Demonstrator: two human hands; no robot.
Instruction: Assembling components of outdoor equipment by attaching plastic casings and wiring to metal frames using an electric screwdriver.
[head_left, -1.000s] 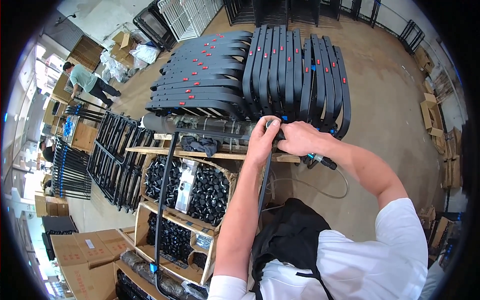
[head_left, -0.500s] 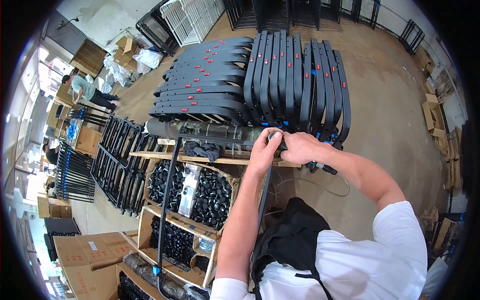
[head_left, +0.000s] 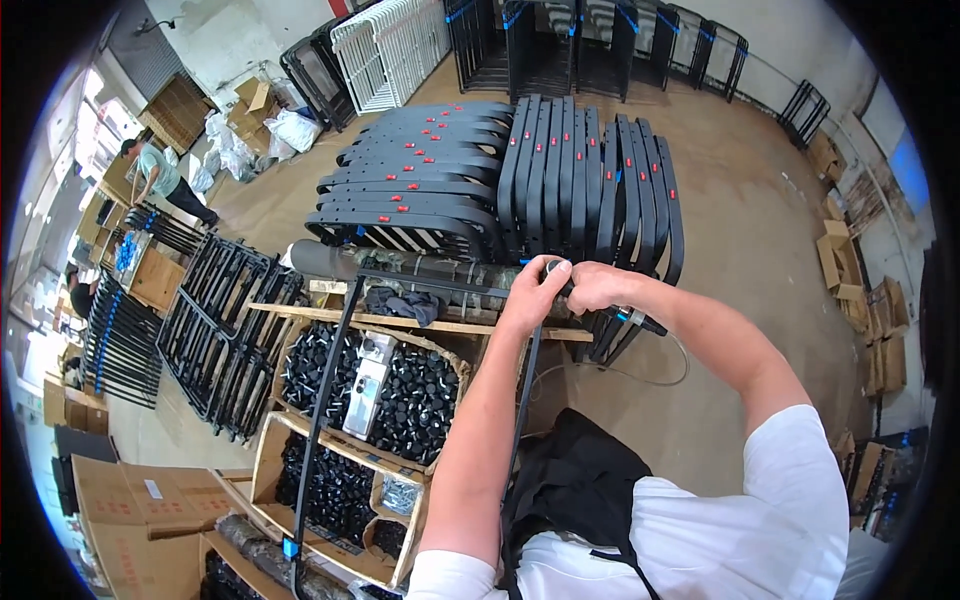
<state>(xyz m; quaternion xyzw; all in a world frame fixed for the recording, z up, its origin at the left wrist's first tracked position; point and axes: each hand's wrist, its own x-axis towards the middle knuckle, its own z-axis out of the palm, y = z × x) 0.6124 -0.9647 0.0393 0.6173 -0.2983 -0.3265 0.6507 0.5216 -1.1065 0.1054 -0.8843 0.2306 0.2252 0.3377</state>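
**Both hands meet at the corner of a black tube frame**

Head view: the black tube frame (head_left: 330,400) runs from a blue-taped end near the lower edge up over the wooden desk (head_left: 420,324), then right along a grey wrapped roll (head_left: 400,266). Open brown floor (head_left: 760,200) lies to the right; the left is crowded with racks of black frames (head_left: 215,330). Straight ahead stand stacked black curved panels (head_left: 560,170), hemming the desk's far edge. Boxes of black knobs (head_left: 410,395) sit below the desk's lip.

The left hand (head_left: 535,290) reaches forward, arm nearly straight, fingers curled closed round the frame's corner. The right hand (head_left: 597,288) comes in from the right (elbow bent), closed just beside it, touching; what it grips I cannot tell.
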